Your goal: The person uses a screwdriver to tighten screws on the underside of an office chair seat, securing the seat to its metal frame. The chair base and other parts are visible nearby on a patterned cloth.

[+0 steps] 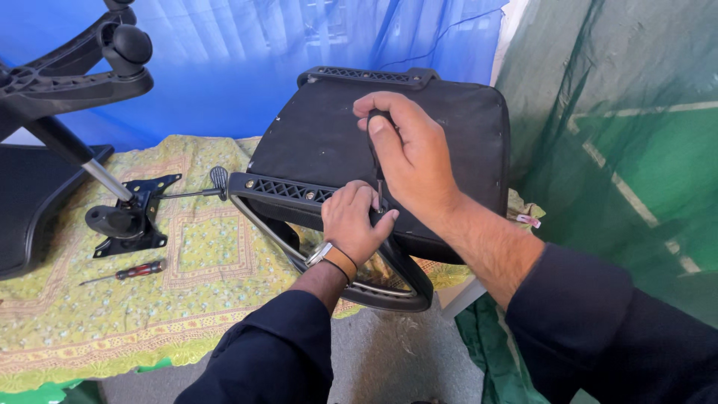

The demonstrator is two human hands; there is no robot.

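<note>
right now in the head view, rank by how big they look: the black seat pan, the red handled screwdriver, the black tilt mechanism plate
1. black seat pan, by far the largest
2. black tilt mechanism plate
3. red handled screwdriver, thin and smallest

The seat pan lies nearer the camera, which adds to its look.

Both dark-sleeved forearms are reaching forward, the left hand [351,221], watch strapped at the wrist, curling its fingers [360,196] shut in a grip, the right hand [411,153] arching just above it, fingers [381,112] closing in a fist, thumb pressing down.
</note>
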